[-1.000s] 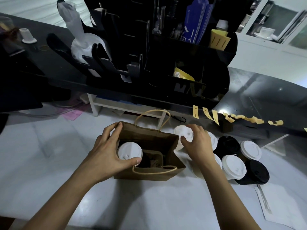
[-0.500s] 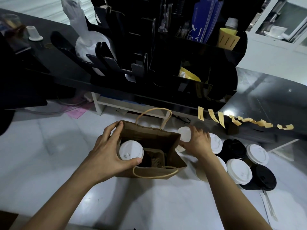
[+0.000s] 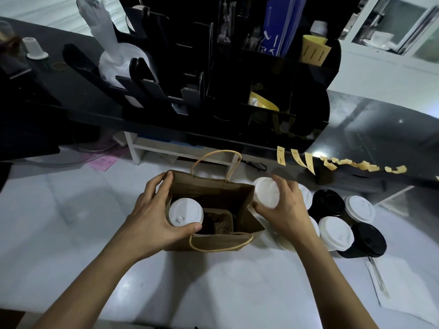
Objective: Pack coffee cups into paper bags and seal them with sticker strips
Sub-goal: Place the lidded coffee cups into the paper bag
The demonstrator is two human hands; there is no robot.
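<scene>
Our right hand point(image 3: 282, 207) has now lifted a white-lidded cup point(image 3: 266, 192), fingers curled round it, toward the paper bag point(image 3: 213, 193) our left hand point(image 3: 152, 217) grips open, ready to drop in.

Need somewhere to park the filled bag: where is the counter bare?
Bare white counter lies left of the paper bag and in front of it, between the forearms. Right of the bag is crowded with lidded cups.
</scene>
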